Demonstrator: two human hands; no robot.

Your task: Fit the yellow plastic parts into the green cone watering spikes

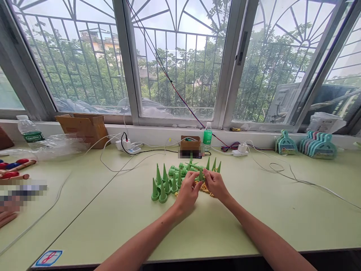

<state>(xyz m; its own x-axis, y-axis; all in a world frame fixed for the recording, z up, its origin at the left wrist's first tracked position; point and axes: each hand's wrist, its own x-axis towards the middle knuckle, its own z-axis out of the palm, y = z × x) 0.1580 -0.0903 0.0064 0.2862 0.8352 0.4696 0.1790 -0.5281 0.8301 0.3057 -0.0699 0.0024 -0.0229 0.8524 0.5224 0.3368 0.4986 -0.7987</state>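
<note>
My left hand [188,192] and my right hand [216,184] meet over the pale green table [254,210], fingers pinched together on one green cone-shaped spike [200,174]. Several upright green cones [163,186] stand in a cluster just left of my left hand. More green cones [183,169] lie on their sides behind my hands, and a few stand upright [213,165] beyond my right hand. Small yellow parts [205,189] lie on the table under my hands.
A cardboard box [84,128] and a water bottle [29,131] stand at the back left. A small brown box [190,145], a green bottle [207,136], power strips [129,146] and white cables [282,169] run along the window sill. Teal plastic items [318,145] are stacked at the back right.
</note>
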